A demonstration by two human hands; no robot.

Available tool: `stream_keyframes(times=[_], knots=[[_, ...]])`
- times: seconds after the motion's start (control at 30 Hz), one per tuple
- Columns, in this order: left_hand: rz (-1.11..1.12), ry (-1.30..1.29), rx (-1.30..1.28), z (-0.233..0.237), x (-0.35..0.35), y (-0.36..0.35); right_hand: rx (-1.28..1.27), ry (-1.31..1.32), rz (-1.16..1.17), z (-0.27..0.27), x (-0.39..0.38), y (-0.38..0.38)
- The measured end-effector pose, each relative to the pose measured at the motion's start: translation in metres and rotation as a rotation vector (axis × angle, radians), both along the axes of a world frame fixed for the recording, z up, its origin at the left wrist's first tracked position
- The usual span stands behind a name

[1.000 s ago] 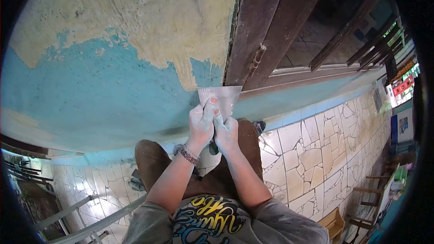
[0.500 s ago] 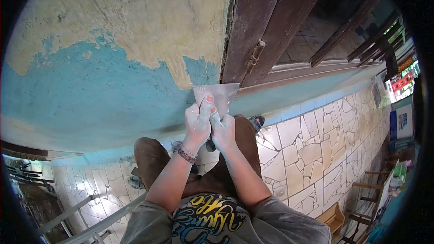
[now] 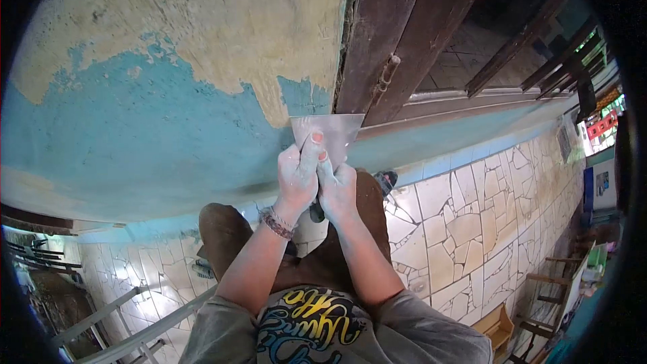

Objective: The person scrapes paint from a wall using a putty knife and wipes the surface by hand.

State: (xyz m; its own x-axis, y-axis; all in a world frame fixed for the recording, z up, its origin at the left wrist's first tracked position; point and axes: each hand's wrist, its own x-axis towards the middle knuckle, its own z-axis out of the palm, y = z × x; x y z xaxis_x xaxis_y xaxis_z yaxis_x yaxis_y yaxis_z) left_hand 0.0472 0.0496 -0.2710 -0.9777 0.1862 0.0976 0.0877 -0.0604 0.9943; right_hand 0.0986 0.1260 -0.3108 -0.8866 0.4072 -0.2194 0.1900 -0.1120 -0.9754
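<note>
A wide metal scraper (image 3: 333, 130) is pressed blade-first against the blue painted wall (image 3: 135, 141), just below the edge where the paint gives way to bare yellowish plaster (image 3: 222, 20). My left hand (image 3: 296, 175) grips it with fingers laid on the blade. My right hand (image 3: 337, 192) is wrapped around the handle beside it. Both hands are dusty white. The blade's upper edge sits beside the dark wooden door frame (image 3: 377, 34).
A rusty hinge (image 3: 385, 75) sits on the door frame. Below lies a broken-tile mosaic floor (image 3: 465, 229). My knees in brown trousers (image 3: 222, 236) are beneath my arms. A metal ladder (image 3: 114, 317) is at lower left, wooden furniture (image 3: 552, 283) at lower right.
The scraper and both hands have slid a little up the wall toward the plaster edge. The grip is unchanged.
</note>
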Motion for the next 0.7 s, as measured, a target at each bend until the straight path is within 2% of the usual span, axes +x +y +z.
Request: stream_keyframes(times=[0.03,0.17,0.27,0.3,0.37,0.47,0.53,0.63,0.7], knots=[[-0.037,-0.019,-0.069,-0.01,-0.003,-0.004,-0.02,-0.027,0.03,0.003,-0.004,0.002],[0.041,0.087,0.015,-0.012,0.004,0.003,0.061,0.197,-0.104,0.011,-0.001,-0.007],[0.013,0.023,-0.038,0.003,0.0,-0.001,0.073,0.027,0.006,0.019,-0.004,0.002],[-0.014,0.013,-0.117,-0.008,-0.003,-0.005,0.02,0.059,-0.022,0.014,-0.003,-0.001],[0.022,0.053,-0.036,-0.026,-0.001,0.001,-0.09,0.131,-0.081,-0.001,-0.002,-0.009],[0.004,0.064,-0.015,-0.02,0.0,-0.001,-0.016,0.207,-0.095,0.001,-0.004,-0.007],[-0.009,0.002,-0.019,-0.005,0.001,0.0,-0.041,0.12,-0.048,0.012,-0.001,-0.005],[0.009,-0.035,0.009,-0.016,0.002,0.0,-0.042,0.089,-0.034,0.008,0.002,-0.003],[0.02,0.049,-0.034,-0.015,-0.001,0.0,-0.031,0.121,-0.046,0.011,-0.003,-0.004]])
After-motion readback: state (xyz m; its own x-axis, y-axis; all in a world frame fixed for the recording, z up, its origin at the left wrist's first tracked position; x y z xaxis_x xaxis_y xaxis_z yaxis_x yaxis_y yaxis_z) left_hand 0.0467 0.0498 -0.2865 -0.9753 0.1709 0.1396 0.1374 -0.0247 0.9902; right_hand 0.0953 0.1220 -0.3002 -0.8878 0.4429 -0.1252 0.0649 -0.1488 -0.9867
